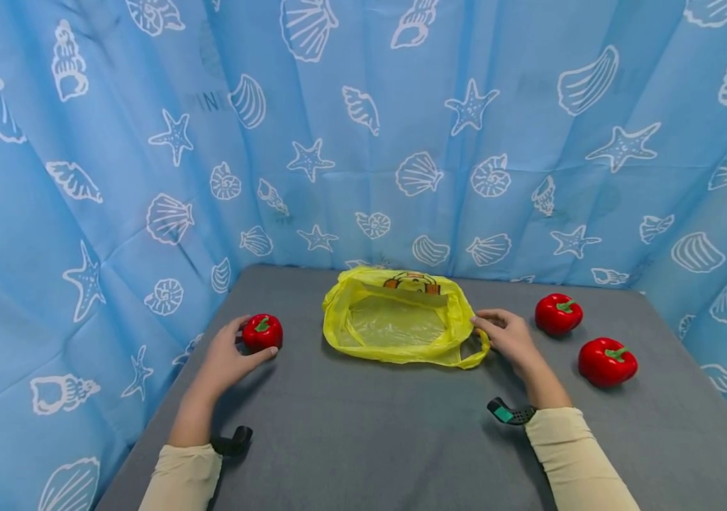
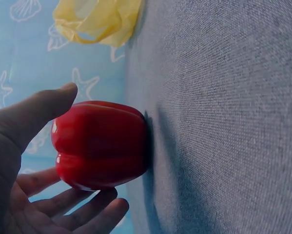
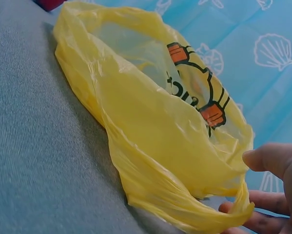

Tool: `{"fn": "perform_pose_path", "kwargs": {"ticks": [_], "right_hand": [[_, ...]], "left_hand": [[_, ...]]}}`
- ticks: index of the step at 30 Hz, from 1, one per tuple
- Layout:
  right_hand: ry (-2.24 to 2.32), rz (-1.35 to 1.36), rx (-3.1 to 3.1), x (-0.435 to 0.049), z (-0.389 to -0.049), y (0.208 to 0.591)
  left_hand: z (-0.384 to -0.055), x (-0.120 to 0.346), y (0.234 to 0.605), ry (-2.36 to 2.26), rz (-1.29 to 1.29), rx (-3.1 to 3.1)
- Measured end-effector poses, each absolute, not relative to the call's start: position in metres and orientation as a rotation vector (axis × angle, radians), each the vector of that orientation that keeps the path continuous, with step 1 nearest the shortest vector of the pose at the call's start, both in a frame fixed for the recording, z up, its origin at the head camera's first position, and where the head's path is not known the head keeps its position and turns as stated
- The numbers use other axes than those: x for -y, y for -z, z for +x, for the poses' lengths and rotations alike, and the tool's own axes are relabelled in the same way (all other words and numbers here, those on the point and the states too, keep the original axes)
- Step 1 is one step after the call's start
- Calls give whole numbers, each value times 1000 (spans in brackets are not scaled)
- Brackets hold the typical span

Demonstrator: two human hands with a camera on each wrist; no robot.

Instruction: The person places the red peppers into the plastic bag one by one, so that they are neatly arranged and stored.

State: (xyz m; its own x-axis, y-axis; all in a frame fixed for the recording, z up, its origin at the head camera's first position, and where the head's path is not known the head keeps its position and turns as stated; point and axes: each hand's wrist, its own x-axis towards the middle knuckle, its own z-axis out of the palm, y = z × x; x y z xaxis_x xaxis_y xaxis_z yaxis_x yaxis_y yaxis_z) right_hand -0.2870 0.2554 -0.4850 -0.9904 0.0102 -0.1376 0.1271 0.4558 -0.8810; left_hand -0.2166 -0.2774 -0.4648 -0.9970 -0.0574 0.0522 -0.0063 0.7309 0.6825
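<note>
A red bell pepper [image 1: 262, 332] stands on the grey table [image 1: 363, 440] at the left. My left hand [image 1: 235, 349] cups it, thumb [image 2: 43, 107] on one side and fairly straight fingers [image 2: 82, 207] on the other, with the pepper [image 2: 102, 144] still resting on the table. A yellow plastic bag [image 1: 395, 323] lies open in the middle. My right hand [image 1: 487, 328] is at its right handle loop. In the right wrist view its thumb [image 3: 275, 158] is above the loop and its fingers [image 3: 255, 214] below, spread apart around the bag [image 3: 150, 112].
Two more red peppers [image 1: 558, 313] [image 1: 607, 360] sit on the table right of the right hand. A blue curtain [image 1: 363, 142] printed with shells and starfish encloses the table on three sides. Bare grey cloth stretches in front of the bag.
</note>
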Motion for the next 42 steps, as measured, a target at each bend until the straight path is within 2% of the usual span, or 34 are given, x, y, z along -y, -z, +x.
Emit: {"fn": "perform_pose_path", "kwargs": {"ticks": [23,42], "right_hand": [[1831,99,-2476,-244,-291,491],[1862,102,-2422,-248,-293,492]], "left_hand": [[-226,274,469,1154,121,2852],[-224,260,463,1202,117,2834]]}}
